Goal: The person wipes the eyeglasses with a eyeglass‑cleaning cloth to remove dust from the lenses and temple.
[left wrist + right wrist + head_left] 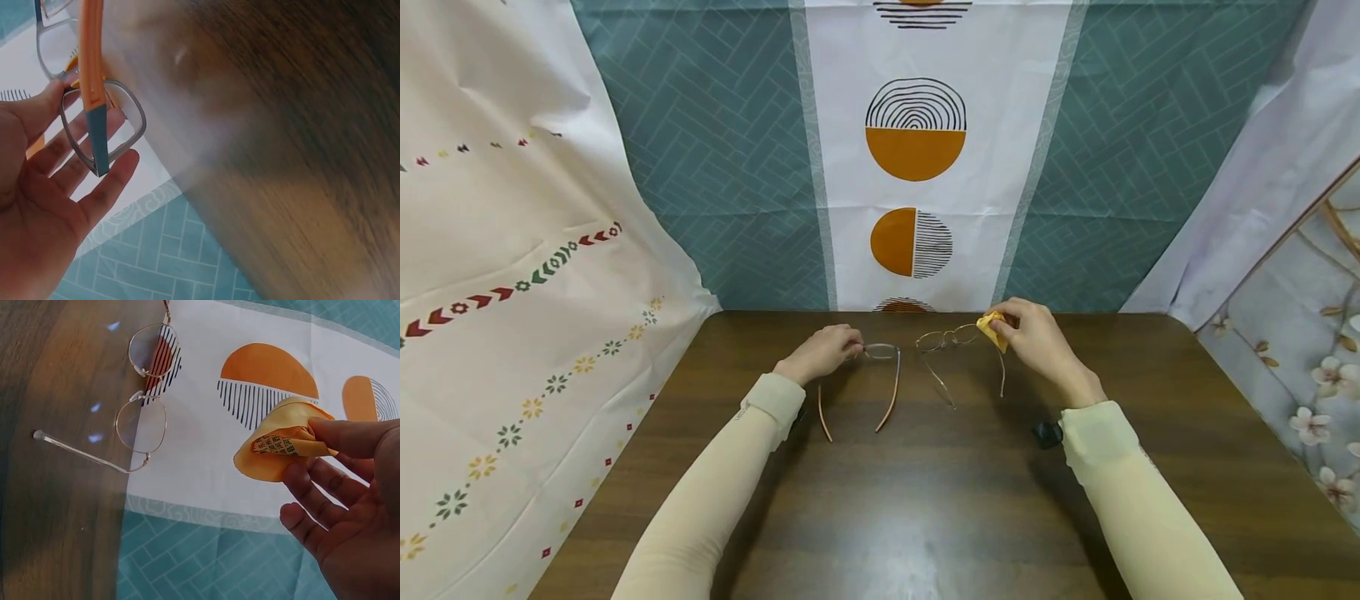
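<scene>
At the left of the pair, my left hand (823, 352) pinches eyeglasses (894, 392) by the front near the bridge. In the left wrist view these eyeglasses have a dark grey rim and an orange temple (92, 56) with a blue-grey end near the hinge. My right hand (1037, 337) pinches a folded yellow cloth (281, 415) with dark printed characters between thumb and fingers. Beside the cloth, round gold wire-rimmed glasses (932, 341) stand with temples unfolded toward me; in the right wrist view the cloth is apart from them.
The brown wooden table (880, 500) ends at its far edge against a teal and white patterned curtain (730, 167). A cream cloth (512, 208) with embroidered motifs hangs at the left, and a floral cloth (1300, 375) at the right. A small black device (1047, 434) sits at the right wrist.
</scene>
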`<state>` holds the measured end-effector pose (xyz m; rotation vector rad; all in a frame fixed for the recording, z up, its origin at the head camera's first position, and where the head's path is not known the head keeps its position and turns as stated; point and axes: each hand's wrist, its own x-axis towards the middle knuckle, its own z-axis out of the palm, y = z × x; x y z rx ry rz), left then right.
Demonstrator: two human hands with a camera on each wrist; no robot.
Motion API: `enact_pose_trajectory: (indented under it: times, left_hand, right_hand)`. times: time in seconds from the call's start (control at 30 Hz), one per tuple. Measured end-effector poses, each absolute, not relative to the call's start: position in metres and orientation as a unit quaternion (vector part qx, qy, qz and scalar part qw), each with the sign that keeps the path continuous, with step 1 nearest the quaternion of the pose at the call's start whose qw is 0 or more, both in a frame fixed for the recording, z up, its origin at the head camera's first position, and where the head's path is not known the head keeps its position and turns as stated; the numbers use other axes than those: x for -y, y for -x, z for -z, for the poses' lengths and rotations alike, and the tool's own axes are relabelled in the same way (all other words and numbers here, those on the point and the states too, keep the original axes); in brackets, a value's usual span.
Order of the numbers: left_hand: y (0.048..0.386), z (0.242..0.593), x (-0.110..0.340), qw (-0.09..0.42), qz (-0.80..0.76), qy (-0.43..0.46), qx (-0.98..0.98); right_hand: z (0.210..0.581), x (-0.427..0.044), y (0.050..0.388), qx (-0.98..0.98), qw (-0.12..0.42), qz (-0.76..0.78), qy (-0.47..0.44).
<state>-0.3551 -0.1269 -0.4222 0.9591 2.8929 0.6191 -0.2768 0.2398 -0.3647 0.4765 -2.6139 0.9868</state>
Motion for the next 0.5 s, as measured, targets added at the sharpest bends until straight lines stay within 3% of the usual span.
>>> enact_pose_trajectory:
  times: [0.5]
  left_hand:
    - [0.3646, 0.4263, 0.13, -0.015, -0.161, -0.305, -0.939]
  right_hand:
    - [0.3684, -0.2454, 0.2804, 0.918, 0.147, -0.335, -0.15]
